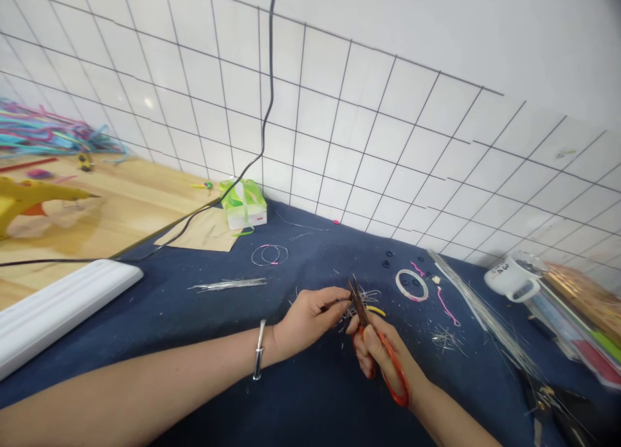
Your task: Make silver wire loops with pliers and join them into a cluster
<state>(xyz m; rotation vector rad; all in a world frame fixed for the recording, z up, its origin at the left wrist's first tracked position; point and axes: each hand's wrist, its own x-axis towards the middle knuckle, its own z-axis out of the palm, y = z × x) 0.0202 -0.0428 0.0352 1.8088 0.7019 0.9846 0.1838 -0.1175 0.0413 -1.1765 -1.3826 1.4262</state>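
Observation:
My right hand (376,356) is wrapped round the orange-red handles of a pair of scissors (359,305). Its dark blades point up and away, slightly parted. Just left of them, my left hand (310,321) is closed in a pinch, fingertips beside the blades. What sits between those fingertips is too small to make out. Under and behind both hands lies a tangle of short wire pieces (371,296), partly hidden, with a yellow curved handle (376,310) beside it. To the left a bundle of straight thin wires (230,284) rests on the dark blue cloth (204,382).
A white ring-shaped coil (412,285), wire scraps (446,339), long wires (485,311), a mug (514,275) and black-handled pliers (548,398) are on the right. Leftward are a tissue pack (244,204), white power strip (68,305) and yellow glue gun (29,198). A black cable (268,110) hangs down.

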